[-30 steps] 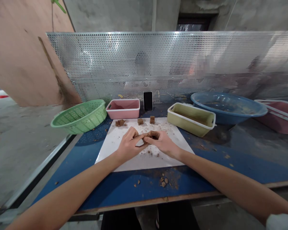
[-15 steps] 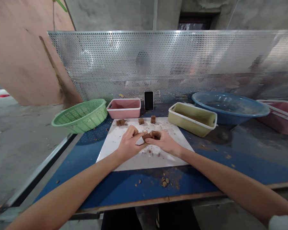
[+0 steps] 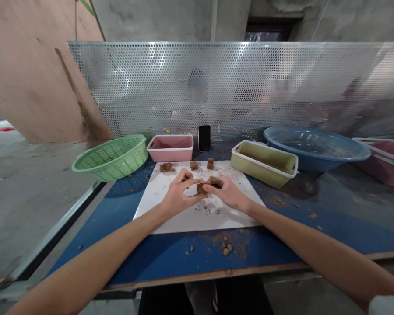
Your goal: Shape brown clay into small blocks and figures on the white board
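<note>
A brown clay piece [image 3: 202,188] is held between my two hands above the white board [image 3: 170,225]. My left hand [image 3: 180,194] pinches its left side, thumb and fingers on the clay. From the right, my right hand [image 3: 226,191] grips it with curled fingers, which hide part of it. Beyond my hands, a small clay block [image 3: 193,166] and an upright clay block [image 3: 210,163] stand near the board's back edge. A rough clay lump [image 3: 166,167] lies at the board's back left. Crumbs are scattered over the board.
Behind the board are a pink basket [image 3: 170,155] and a phone [image 3: 204,138]. A green colander [image 3: 111,159] sits left. To the right are a yellow-green basket [image 3: 262,168], a blue basin [image 3: 318,151] and another pink basket [image 3: 385,164]. Clay bits [image 3: 227,249] lie near the front edge.
The pale flat surface seen between my left thumb and fingers no longer shows. My left fingers have shifted slightly around the clay, and more of its rounded front is visible.
</note>
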`<state>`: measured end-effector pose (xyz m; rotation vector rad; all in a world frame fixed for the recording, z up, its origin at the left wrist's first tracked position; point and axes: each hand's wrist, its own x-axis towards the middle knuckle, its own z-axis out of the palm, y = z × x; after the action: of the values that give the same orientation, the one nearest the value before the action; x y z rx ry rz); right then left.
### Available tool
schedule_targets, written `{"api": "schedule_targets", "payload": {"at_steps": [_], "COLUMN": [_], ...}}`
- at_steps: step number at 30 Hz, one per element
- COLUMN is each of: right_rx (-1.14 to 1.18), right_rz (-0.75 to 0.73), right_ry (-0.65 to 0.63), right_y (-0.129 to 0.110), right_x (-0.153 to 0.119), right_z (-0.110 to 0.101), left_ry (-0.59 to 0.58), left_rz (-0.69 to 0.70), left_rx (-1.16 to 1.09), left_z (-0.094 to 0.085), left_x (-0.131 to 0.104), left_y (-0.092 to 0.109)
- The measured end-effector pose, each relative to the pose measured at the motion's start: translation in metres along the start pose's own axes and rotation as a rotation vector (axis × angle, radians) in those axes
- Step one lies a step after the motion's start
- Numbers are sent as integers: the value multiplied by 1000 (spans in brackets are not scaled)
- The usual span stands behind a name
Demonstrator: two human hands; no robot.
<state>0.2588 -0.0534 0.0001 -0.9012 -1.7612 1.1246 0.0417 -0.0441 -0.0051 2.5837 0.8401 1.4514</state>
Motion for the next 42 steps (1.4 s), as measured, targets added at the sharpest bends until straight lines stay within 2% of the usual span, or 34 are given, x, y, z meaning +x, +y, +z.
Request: {"api": "schedule_targets", "payload": {"at_steps": [7, 11, 14, 16, 21, 26, 34, 37, 42], "right_rx": [-54, -105, -283, -460, -780, -900, -959, -1034, -1023], "right_rz": [-36, -57, -97, -126, -23, -56, -131, -132, -192], "right_ry": [-42, -76, 13, 72, -3, -58, -150, -154, -250], "right_y": [-8, -6, 2, 11, 31, 39, 49, 48, 43], "right_x": [-2, 0, 7, 13, 22, 23, 27, 28, 24], "right_z": [-4, -13, -32, -48, -69, -72, -66, -64, -61], "left_ry": [15, -44, -84, -66, -3, -1, 1, 1, -5], "left_rz": [24, 16, -29, -56, -30, -9, -8, -7, -25], "left_rx": [17, 37, 31, 21, 20, 35, 53, 47, 37], "left_z": [2, -2, -6, -7, -6, -5, -5, -5, -5], "left_x": [-5, -4, -1, 1, 0, -1, 0, -1, -2], "left_y": [-5, -1, 4, 6, 6, 3, 6, 5, 2]}}
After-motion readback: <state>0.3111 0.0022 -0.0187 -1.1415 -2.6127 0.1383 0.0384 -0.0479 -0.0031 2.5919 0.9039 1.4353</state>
